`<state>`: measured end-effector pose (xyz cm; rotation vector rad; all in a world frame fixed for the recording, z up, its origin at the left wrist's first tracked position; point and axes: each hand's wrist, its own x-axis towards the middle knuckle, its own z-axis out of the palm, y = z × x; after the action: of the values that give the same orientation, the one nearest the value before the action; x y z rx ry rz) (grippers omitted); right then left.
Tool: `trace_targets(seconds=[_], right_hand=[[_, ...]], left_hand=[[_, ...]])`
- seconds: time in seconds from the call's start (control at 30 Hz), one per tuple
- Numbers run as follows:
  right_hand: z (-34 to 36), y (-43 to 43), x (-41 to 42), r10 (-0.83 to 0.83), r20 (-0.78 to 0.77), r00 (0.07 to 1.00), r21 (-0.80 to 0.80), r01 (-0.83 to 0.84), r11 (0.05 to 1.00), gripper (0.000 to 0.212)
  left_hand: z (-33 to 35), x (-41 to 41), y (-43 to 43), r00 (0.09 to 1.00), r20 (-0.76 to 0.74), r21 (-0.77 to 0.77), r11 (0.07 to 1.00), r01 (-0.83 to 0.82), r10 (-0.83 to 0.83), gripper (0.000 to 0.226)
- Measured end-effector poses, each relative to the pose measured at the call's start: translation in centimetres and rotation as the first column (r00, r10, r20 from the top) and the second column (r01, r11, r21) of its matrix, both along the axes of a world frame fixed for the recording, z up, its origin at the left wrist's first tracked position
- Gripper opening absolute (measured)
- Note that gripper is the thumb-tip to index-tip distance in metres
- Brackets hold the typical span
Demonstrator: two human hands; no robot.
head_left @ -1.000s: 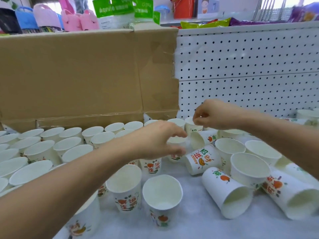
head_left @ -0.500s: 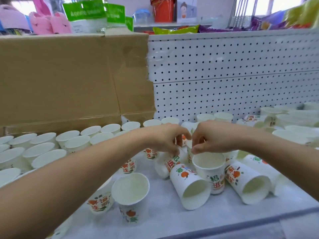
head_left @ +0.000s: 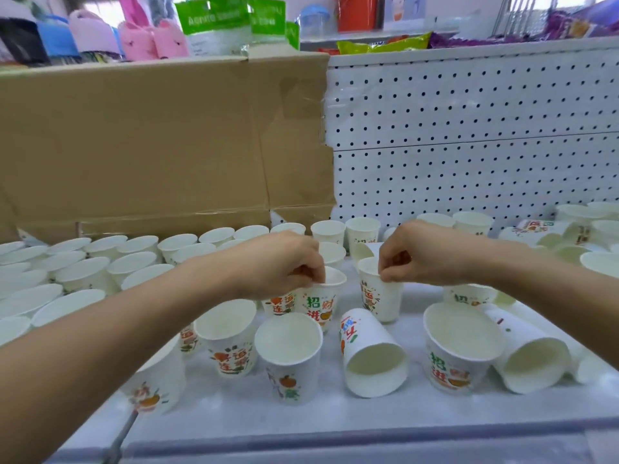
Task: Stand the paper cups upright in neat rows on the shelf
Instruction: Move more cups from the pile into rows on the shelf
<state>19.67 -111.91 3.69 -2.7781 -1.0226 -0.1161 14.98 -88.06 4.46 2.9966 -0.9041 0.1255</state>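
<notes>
Left hand (head_left: 281, 266): left cup (head_left: 322, 304) is pinched at rim.
Right hand (head_left: 425, 254): right cup (head_left: 382, 303), 3 o'clock of it, pinched likewise.

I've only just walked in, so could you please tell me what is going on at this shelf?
A person is sorting paper cups on the white shelf. The left hand pinches the rim of an upright cup, and the right hand pinches the rim of a second upright cup beside it. Rows of upright cups stand at the left before a cardboard sheet; tipped cups lie on their sides near the front.
</notes>
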Motion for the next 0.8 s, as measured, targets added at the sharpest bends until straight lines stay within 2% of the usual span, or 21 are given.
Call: trace_targets(seconds=[0.4, 0.57, 0.67, 0.73, 0.8], right_hand=[[-0.1, 0.1, -0.5, 0.034, 0.002, 0.999, -0.083, -0.034, 0.996, 0.010], [0.1, -0.4, -0.1, 0.013, 0.037, 0.999, -0.152, -0.008, 0.988, 0.014], [0.3, -0.8, -0.3, 0.001, 0.080, 0.997, -0.125, 0.009, 0.992, 0.013], [0.3, -1.0, -1.4, 0.054, 0.107, 0.993, 0.010, -0.055, 0.998, 0.007], [0.3, -0.9, -3.3, 0.162, 0.033, 0.986, 0.155, -0.165, 0.974, 0.022]], left_hand=[[-0.4, -1.0, 0.3, 0.993, 0.109, 0.152, 0.986, -0.068, 0.051, 0.018], [-0.5, -1.2, 0.5, 0.990, 0.117, 0.149, 0.984, -0.102, 0.085, 0.021], [0.1, -2.1, 0.9, 0.983, 0.133, 0.001, 0.992, -0.130, 0.128, 0.019], [0.2, -3.9, 1.3, 0.979, 0.134, -0.253, 0.960, -0.116, 0.154, 0.015], [-0.2, -6.3, 1.5, 0.983, 0.093, -0.451, 0.887, -0.099, 0.156, 0.027]])
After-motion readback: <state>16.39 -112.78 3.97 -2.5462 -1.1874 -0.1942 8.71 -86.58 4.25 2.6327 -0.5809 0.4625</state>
